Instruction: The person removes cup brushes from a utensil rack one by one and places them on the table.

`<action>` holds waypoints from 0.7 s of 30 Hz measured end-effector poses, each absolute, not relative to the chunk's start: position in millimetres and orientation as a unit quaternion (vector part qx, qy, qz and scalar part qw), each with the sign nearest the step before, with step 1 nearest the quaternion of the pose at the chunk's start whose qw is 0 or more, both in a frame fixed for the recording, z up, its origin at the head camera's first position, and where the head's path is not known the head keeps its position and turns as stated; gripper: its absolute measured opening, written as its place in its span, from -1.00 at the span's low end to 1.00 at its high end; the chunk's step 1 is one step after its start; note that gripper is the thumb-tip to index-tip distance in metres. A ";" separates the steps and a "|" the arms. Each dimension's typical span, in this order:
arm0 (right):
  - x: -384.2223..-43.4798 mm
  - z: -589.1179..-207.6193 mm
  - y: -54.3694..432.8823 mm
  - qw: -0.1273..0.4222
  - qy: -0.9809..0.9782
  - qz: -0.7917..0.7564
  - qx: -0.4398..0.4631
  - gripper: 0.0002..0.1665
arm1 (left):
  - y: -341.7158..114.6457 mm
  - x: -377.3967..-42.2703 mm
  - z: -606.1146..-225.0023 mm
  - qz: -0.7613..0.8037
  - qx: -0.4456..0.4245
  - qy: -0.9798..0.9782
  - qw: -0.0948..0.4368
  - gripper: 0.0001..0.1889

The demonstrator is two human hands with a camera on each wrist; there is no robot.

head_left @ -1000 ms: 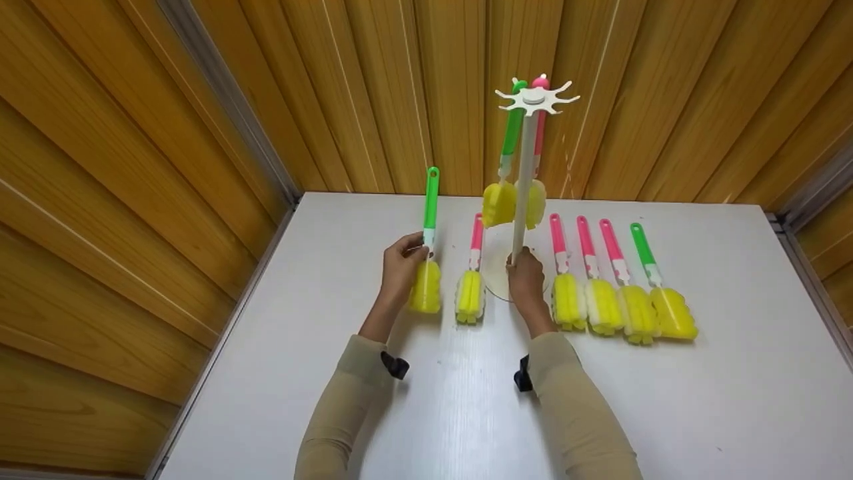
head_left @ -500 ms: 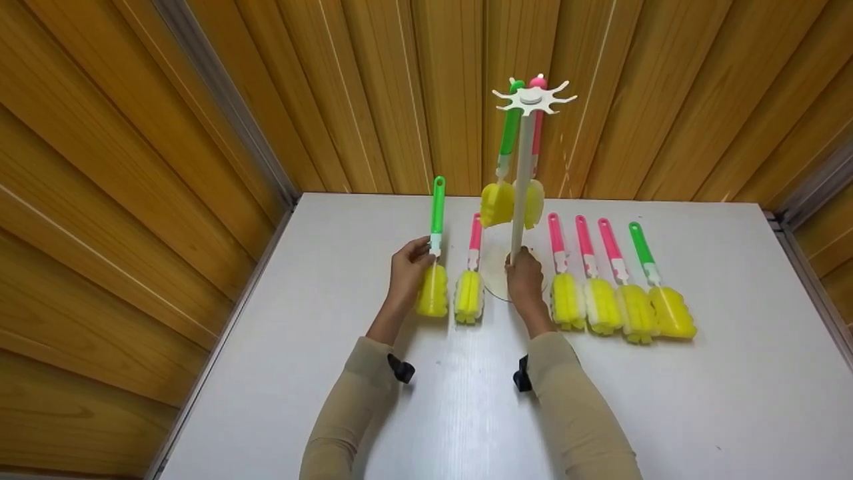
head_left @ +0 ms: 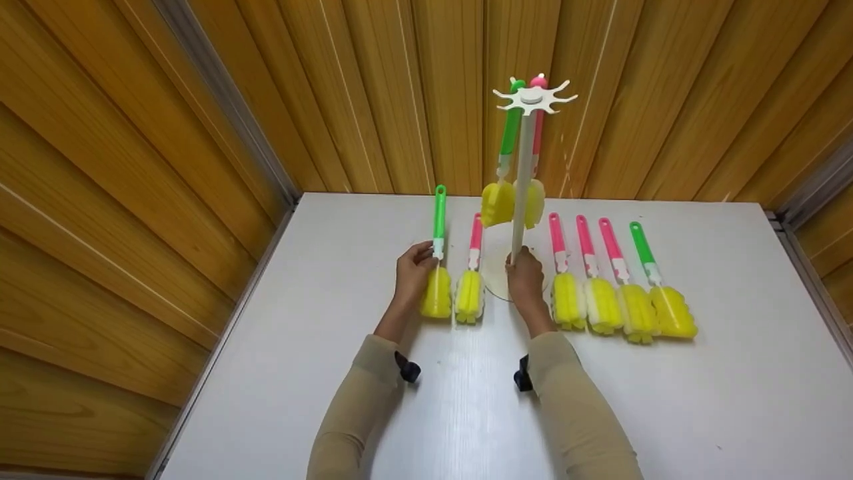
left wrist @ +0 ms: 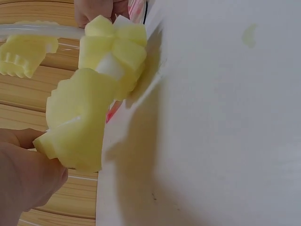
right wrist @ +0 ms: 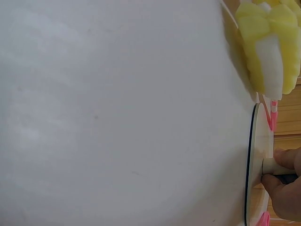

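My left hand [head_left: 412, 275] pinches a green-handled sponge brush [head_left: 439, 220] at its white neck, the yellow sponge end hanging toward the table. In the left wrist view that brush's sponge [left wrist: 80, 120] overlaps the sponge of a pink-handled brush [head_left: 470, 293] lying just to its right. My right hand [head_left: 526, 273] grips the lower pole of a white rack [head_left: 522, 193], close above its round base [right wrist: 258, 155]. From the rack's hooked top [head_left: 531, 100] hang a green-handled brush [head_left: 510, 137] and a pink-handled brush [head_left: 538, 127], the latter partly hidden behind the pole.
Right of the rack several more sponge brushes lie side by side: pink-handled ones [head_left: 603, 307] and a green-handled one [head_left: 673, 313] at the end. The white table [head_left: 746, 400] meets a wood-panel wall [head_left: 373, 100] at its back edge. Another panelled wall [head_left: 120, 220] stands at the left.
My left hand has moved a little to the right and toward me, lowering the green-handled brush beside the pink-handled one. My right hand stays on the pole.
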State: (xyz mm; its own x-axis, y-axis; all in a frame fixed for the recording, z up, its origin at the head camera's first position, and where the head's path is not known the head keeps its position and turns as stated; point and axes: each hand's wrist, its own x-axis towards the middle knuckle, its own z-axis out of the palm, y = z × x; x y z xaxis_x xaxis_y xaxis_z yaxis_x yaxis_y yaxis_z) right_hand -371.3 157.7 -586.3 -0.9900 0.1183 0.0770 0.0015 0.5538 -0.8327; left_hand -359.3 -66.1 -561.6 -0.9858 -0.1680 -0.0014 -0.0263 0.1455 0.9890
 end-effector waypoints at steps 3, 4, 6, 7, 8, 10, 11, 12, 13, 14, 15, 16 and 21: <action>-370.7 -586.4 157.9 0.063 -0.880 0.470 -0.032 -0.89 | -64.6 -363.5 -563.9 -0.647 0.067 -0.757 0.053 -0.62; -370.4 -586.5 157.9 0.063 -0.880 0.470 -0.032 -0.88 | -64.1 -365.0 -564.8 -0.644 0.068 -0.760 0.052 -0.62; -370.2 -586.9 157.8 0.063 -0.879 0.471 -0.033 -0.88 | -63.1 -367.9 -567.1 -0.640 0.068 -0.764 0.052 -0.62; -370.2 -587.1 157.9 0.061 -0.878 0.473 -0.034 -0.88 | -62.5 -369.0 -567.9 -0.637 0.069 -0.766 0.051 -0.62; -370.1 -587.3 158.0 0.060 -0.878 0.474 -0.034 -0.88 | -61.9 -370.1 -569.0 -0.634 0.069 -0.769 0.051 -0.62; -370.3 -587.3 158.1 0.059 -0.877 0.475 -0.034 -0.89 | -60.9 -371.7 -571.1 -0.631 0.071 -0.771 0.050 -0.62; -370.5 -587.3 158.2 0.059 -0.877 0.475 -0.034 -0.89 | -60.3 -372.5 -572.2 -0.631 0.072 -0.771 0.049 -0.62; -370.6 -587.1 158.2 0.059 -0.878 0.474 -0.034 -0.89 | -59.7 -373.2 -573.4 -0.630 0.075 -0.771 0.047 -0.62; -370.6 -587.0 158.2 0.059 -0.878 0.473 -0.034 -0.89 | -59.0 -373.7 -574.2 -0.630 0.077 -0.771 0.045 -0.62; -370.6 -586.9 158.1 0.061 -0.879 0.472 -0.034 -0.89 | -58.4 -374.4 -575.3 -0.631 0.078 -0.771 0.043 -0.62; -370.6 -586.8 157.9 0.061 -0.879 0.471 -0.034 -0.89 | -57.7 -375.0 -576.3 -0.632 0.080 -0.770 0.041 -0.62; -370.6 -586.9 157.8 0.062 -0.880 0.470 -0.034 -0.89 | -57.1 -375.7 -577.4 -0.631 0.081 -0.770 0.040 -0.62; -370.6 -587.3 156.7 0.074 -0.881 0.467 -0.032 -0.91 | -53.9 -379.7 -581.4 -0.631 0.100 -0.769 0.027 -0.61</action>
State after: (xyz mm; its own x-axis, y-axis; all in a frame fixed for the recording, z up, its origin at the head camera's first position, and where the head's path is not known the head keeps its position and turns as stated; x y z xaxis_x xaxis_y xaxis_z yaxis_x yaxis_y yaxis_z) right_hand -370.6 156.7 -587.3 -0.9869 0.1261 0.1004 -0.0122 0.5625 -0.8267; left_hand -379.7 -53.9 -581.4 -0.9785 -0.1881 -0.0840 -0.1190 0.1828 0.9759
